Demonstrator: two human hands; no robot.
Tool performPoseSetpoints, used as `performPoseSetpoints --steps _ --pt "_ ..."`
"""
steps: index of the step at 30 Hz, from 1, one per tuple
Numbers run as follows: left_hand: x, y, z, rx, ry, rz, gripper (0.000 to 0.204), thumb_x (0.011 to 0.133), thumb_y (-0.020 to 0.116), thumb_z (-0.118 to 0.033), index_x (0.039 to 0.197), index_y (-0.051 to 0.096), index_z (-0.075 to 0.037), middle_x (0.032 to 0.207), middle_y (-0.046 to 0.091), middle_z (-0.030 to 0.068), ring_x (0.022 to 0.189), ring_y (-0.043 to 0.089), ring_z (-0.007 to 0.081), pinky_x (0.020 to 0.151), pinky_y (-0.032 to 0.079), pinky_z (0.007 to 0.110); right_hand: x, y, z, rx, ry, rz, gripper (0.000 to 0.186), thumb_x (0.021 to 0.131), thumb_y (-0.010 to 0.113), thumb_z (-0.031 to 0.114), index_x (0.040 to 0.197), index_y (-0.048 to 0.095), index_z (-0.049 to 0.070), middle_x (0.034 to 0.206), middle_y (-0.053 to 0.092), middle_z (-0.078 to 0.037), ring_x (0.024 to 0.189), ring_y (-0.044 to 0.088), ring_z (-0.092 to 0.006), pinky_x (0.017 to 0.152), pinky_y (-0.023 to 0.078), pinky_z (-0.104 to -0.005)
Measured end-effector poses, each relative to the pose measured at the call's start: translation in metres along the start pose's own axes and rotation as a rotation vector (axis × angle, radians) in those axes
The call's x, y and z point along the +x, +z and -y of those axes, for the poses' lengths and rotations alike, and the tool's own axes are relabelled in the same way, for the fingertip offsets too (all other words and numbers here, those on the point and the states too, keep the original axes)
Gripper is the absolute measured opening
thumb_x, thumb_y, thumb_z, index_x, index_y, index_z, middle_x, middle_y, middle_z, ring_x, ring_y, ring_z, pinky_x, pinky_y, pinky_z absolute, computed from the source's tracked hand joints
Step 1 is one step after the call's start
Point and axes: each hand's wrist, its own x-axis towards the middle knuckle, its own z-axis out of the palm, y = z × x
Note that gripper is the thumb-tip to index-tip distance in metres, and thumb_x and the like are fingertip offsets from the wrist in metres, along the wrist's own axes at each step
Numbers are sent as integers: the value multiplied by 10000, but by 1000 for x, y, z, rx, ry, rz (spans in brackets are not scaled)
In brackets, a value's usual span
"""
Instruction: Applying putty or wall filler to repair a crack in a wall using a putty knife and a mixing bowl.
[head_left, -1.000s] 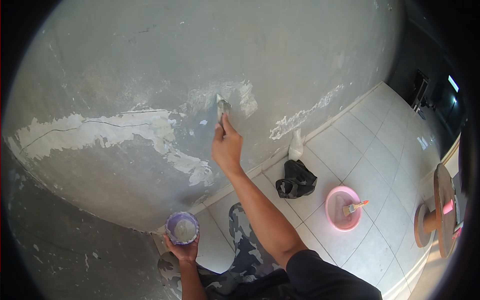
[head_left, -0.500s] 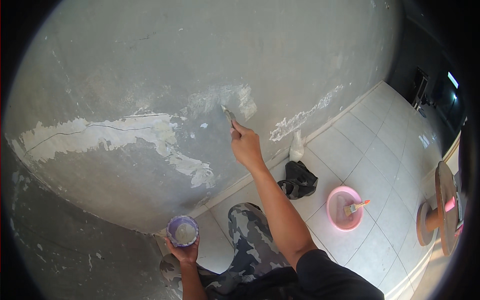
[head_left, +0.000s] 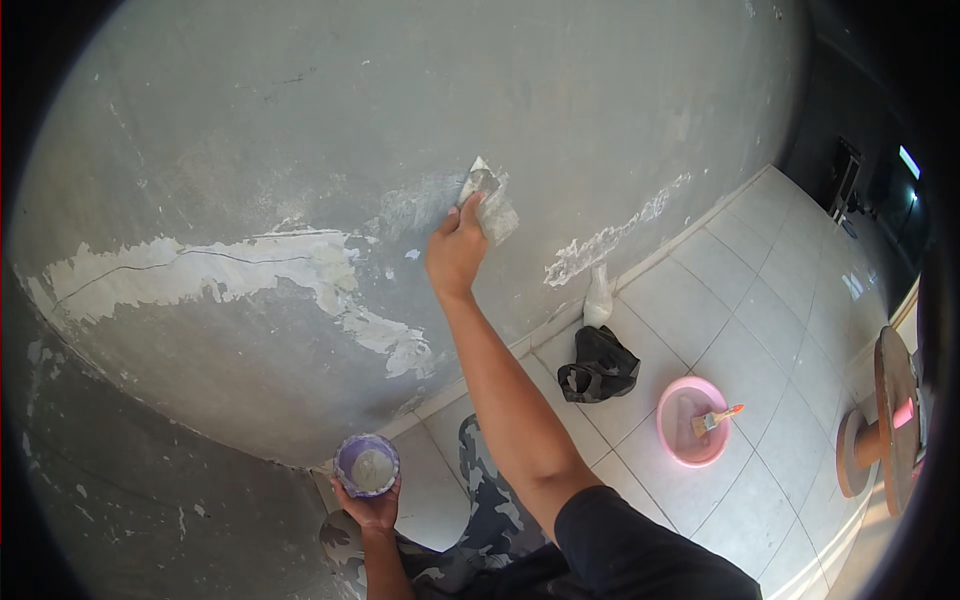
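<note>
My right hand [head_left: 458, 250] reaches up to the grey wall [head_left: 400, 110], its fingers closed on a putty knife [head_left: 479, 179]. The blade lies at a patch of pale putty [head_left: 498, 217], and part of the tool is hidden by my fingers. Low at the left, my left hand [head_left: 374, 508] cups a small purple bowl [head_left: 367, 465] from below. Whitish putty [head_left: 372, 469] sits inside that bowl. Left of the knife, a wide white patch [head_left: 200, 268] with a dark crack line runs along the wall.
On the tiled floor [head_left: 740, 330] stands a pink basin [head_left: 694, 422] with cloudy liquid and a paintbrush [head_left: 717, 419] in it. A black bundle [head_left: 600, 365] and a whitish bag [head_left: 598, 298] lie by the skirting. A brown spool [head_left: 885, 420] is at far right.
My right hand has moved up and slightly left, and the putty knife has turned, its blade now farther right on the pale patch. The left hand and bowl have hardly moved.
</note>
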Motion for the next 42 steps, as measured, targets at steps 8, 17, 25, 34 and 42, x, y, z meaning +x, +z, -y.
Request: performPoseSetpoints --steps 8,17,25,34,42 --pt "0 -7 -3 9 -3 1 773 841 560 -754 1423 499 -250 1433 535 27 1298 516 288 966 474 517 -53 -57 11 221 225 418 428 947 572 55 1357 562 -67 887 680 -274 832 686 -418 730 531 -461" --pt "-1 0 1 -15 -6 -16 770 843 560 -752 1428 492 -256 1441 529 28 1302 513 294 966 476 529 22 -57 -34 -6 79 233 415 961 582 117 1370 609 52 696 658 -159 541 611 -207 560 499 -332" --pt "-7 -2 -4 -18 17 -19 771 841 558 -755 1424 496 -254 1436 530 30 1296 517 294 962 479 531 -3 -101 -41 -83 -99 174 525 935 617 116 1439 518 7 667 625 -137 576 606 -154 601 526 -330" --pt "-10 -9 -8 -10 22 -39 787 833 560 -759 1428 493 -249 1436 527 35 1286 520 291 955 486 525 7 -95 -21 324 278 59 478 908 638 31 1367 537 -61 741 591 -81 582 610 -189 547 557 -353" --pt "-8 -12 -5 8 16 -48 801 821 566 -769 1425 494 -247 1434 525 32 1287 516 289 943 486 521 -19 -31 -20 -15 -152 -32 550 928 572 -47 1464 449 -40 1005 516 -154 889 607 -310 825 521 -399"
